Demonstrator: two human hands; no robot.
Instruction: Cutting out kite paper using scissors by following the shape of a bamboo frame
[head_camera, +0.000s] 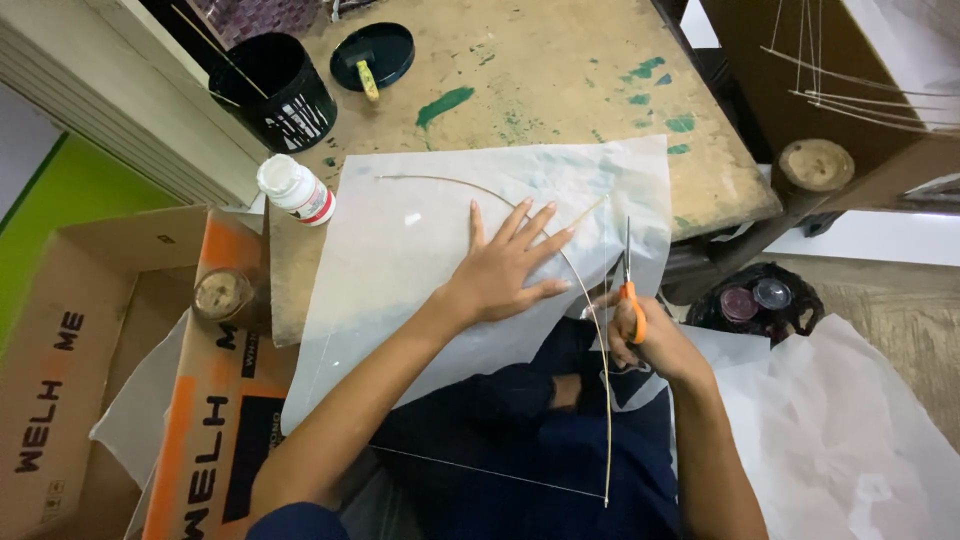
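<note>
Head view: we press our left hand (505, 268), grip flat and open, on the white paper (420, 260) (beside the glue bottle (297, 188)) while our right hand (640, 335) clasps orange scissors (629, 290), cutting its edge.

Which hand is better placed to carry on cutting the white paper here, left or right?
Right. The right hand already grips the orange-handled scissors, blades at the white paper beside the thin curved stick. The left hand lies flat, fingers spread, pinning the sheet.

Translucent white paper (420, 270) lies flat under a bent stick (590, 300); orange-handled scissors (630, 290) upright.
</note>
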